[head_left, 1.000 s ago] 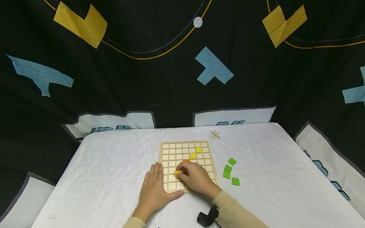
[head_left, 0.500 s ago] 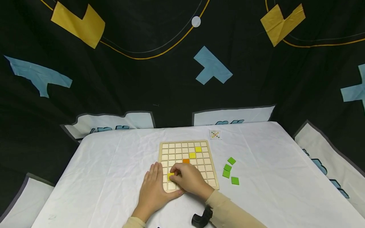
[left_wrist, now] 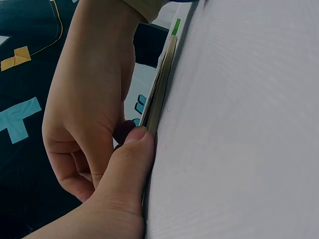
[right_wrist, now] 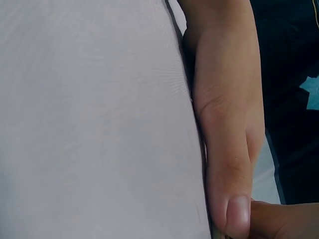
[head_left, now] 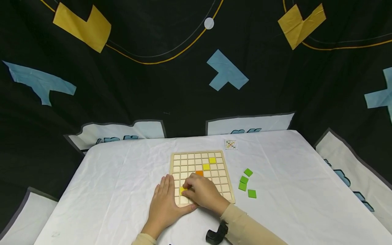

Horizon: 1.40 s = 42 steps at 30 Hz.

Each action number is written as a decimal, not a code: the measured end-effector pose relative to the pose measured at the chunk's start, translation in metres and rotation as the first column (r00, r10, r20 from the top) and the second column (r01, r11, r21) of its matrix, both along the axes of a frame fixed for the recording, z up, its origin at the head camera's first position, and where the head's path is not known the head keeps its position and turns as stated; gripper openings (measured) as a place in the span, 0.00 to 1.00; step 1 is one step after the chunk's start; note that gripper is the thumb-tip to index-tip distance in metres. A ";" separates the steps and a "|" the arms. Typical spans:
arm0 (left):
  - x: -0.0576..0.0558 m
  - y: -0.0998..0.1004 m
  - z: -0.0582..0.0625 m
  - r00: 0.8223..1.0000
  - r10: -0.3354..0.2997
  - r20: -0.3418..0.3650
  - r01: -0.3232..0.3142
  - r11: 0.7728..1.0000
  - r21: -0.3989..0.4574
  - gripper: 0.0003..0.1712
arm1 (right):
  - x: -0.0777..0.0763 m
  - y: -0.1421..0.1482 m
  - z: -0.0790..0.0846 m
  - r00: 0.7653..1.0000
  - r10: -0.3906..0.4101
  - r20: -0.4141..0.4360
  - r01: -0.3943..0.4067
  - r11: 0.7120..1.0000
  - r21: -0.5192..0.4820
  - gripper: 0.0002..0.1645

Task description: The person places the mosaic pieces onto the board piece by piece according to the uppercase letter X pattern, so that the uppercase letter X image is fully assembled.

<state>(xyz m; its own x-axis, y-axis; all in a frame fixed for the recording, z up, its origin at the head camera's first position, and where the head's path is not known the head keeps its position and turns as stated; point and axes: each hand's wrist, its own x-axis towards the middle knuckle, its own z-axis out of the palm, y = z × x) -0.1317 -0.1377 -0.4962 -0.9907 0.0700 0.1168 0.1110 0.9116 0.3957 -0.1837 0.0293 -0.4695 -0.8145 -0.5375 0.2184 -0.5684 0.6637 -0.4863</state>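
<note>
A square wooden grid board lies on the white cloth. My left hand rests flat along its left edge, fingers straight and thumb stretched along the front edge. In the left wrist view that thumb presses at the edge of the board. My right hand is over the lower part of the grid. Thumb and index finger pinch a yellow square tile at a cell near the lower left. An orange tile and two yellow tiles, one nearer and one farther, sit diagonally in the grid.
Several loose green tiles lie right of the board. A small printed card with a coloured grid lies behind it to the right. A black curved object is by the right wrist. A dark patterned curtain hangs behind the table.
My right hand has moved left and slightly down with the yellow tile, over to a cell in the lower left. The orange tile shows more fully. My left hand has stayed put.
</note>
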 end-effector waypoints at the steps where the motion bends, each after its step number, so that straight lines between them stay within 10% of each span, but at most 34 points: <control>1: 0.000 0.000 0.000 1.000 0.000 0.002 0.000 1.000 0.000 0.81 | 0.000 0.001 0.000 1.000 0.005 -0.002 -0.005 1.000 0.007 0.09; 16: 0.000 0.000 0.000 1.000 0.015 0.020 -0.016 1.000 0.026 0.82 | 0.010 0.022 0.005 0.997 0.053 0.046 -0.053 0.999 -0.001 0.06; 27: -0.001 0.001 0.000 0.999 0.024 0.040 -0.026 0.999 0.033 0.83 | 0.004 0.080 0.015 0.988 -0.143 0.065 0.145 0.989 -0.029 0.19; 42: 0.001 0.000 0.002 0.999 0.020 0.043 -0.022 0.998 0.059 0.83 | -0.018 0.148 0.009 0.909 -0.417 0.012 0.417 0.908 0.041 0.20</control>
